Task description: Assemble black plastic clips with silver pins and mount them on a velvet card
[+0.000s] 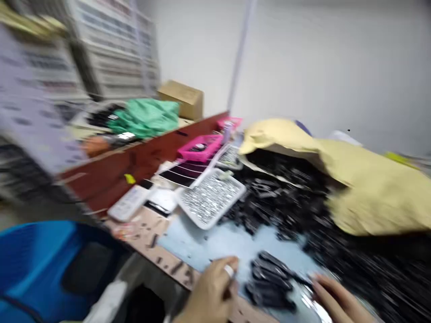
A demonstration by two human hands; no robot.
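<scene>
My left hand point(213, 289), with a white band around one finger, is over the front edge of the table. Its fingers are curled, and whatever they may hold is hidden. A small pile of slim black plastic pieces point(271, 280) lies on the light blue sheet point(191, 237) between my hands. At the lower right, the fingers of my right hand point(338, 298) close on the end of a black piece point(301, 280) that reaches out from the pile. Something shiny and silver point(314, 305) shows under those fingers, too blurred to name.
A white tray point(240, 190) of small silver metal parts stands behind the pile. A large heap of black pieces point(269, 197) spills from a yellow sack point(380, 188). Pink baskets point(202, 154) and a red-brown board point(151, 154) are farther back; a blue bin point(37, 251) is lower left.
</scene>
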